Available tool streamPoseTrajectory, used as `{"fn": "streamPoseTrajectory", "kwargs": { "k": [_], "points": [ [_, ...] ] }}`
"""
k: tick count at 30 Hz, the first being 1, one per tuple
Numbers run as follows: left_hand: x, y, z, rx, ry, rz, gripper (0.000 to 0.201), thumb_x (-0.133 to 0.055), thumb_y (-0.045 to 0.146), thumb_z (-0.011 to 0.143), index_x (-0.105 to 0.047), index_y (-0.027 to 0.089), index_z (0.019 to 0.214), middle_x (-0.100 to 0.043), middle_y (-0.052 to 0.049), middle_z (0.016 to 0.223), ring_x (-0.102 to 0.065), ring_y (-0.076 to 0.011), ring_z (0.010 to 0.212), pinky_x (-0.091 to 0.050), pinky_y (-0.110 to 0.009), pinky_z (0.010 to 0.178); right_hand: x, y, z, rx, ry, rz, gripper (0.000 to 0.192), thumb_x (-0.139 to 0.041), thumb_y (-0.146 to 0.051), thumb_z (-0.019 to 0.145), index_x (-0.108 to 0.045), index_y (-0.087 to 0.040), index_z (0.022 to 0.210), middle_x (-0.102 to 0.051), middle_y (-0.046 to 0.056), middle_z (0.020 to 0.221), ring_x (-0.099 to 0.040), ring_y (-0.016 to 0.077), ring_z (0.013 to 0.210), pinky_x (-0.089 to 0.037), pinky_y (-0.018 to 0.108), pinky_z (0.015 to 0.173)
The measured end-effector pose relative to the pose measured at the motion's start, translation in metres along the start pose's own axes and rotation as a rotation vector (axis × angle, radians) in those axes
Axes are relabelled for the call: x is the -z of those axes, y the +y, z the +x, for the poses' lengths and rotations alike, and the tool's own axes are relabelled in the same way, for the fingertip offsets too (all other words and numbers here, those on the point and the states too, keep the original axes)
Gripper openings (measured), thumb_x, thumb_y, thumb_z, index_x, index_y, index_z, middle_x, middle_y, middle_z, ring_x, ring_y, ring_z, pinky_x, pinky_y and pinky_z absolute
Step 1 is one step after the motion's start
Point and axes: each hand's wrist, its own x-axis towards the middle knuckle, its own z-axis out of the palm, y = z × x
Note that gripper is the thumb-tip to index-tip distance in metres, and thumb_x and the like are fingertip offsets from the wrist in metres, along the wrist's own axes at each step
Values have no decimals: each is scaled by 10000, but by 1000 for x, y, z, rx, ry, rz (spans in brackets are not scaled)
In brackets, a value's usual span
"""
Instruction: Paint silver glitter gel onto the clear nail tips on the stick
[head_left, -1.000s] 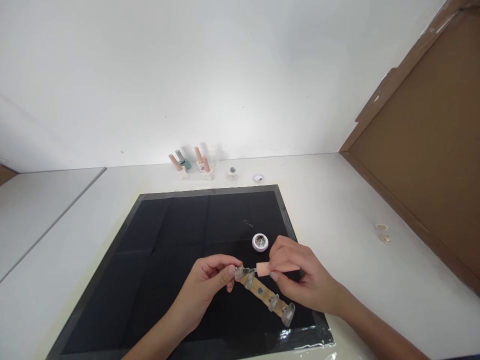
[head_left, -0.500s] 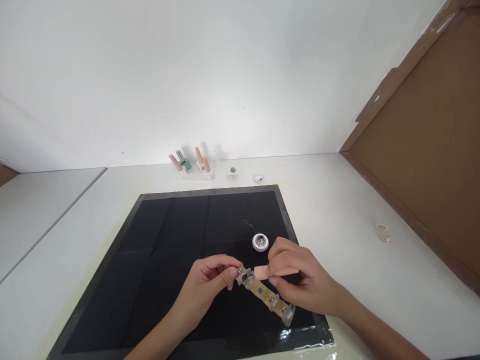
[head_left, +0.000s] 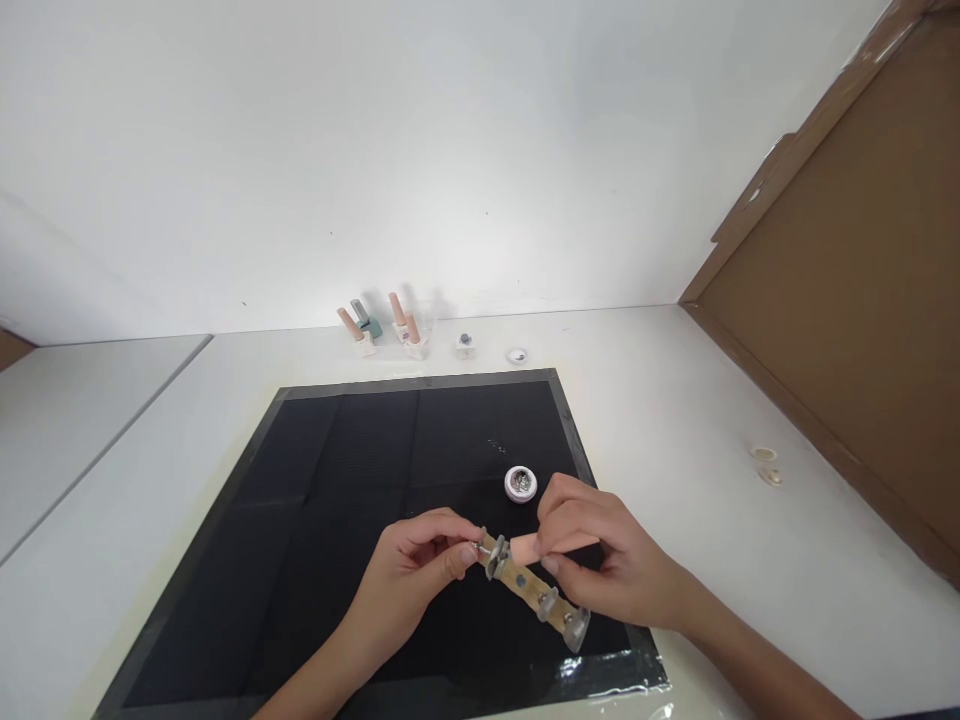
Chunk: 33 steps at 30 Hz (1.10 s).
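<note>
White walls meet a pale tabletop, and on it lies a large black mat with a grey border. Over the mat's near right part, the left hand pinches the upper end of a narrow tan wooden strip carrying clear plastic nail tips between thumb and forefinger, the strip slanting down to the right. The right hand is closed around a peach-pink cylindrical brush handle, gripping it with fingertips so its front end meets the strip near the topmost nail tip. Just beyond the hands, a small round open jar of silvery glitter sits on the mat. Far back by the wall stand several small polish bottles with peach and teal caps, with two tiny pots to their right. A brown cardboard panel leans along the right side.
</note>
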Motion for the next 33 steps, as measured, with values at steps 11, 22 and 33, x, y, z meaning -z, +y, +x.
{"fn": "streamPoseTrajectory", "kwargs": {
  "k": [11,22,33],
  "points": [
    [-3,3,1,-39,42,11,133,-720,117,697,-777,233,731,-682,2,663,-569,-79,564,-453,-144,505,5,6,-3,-22,24,95,266,-521,28,722,-577,-211,825,-550,-14,702,-498,122,660,-402,246,588],
    [-5,5,0,-64,-3,74,201,-704,64,686,-785,243,727,-681,-6,666,-609,-93,599,-490,-159,559,2,5,-3,-35,35,-99,253,-510,29,709,-582,-194,804,-526,9,748,-521,127,691,-418,249,593],
    [-4,4,2,-74,12,68,177,-709,84,685,-783,238,731,-687,-17,682,-620,-112,602,-503,-187,560,4,0,0,73,-13,-8,288,-484,40,661,-568,-207,783,-536,-8,692,-489,121,625,-404,241,548]
  ]
}}
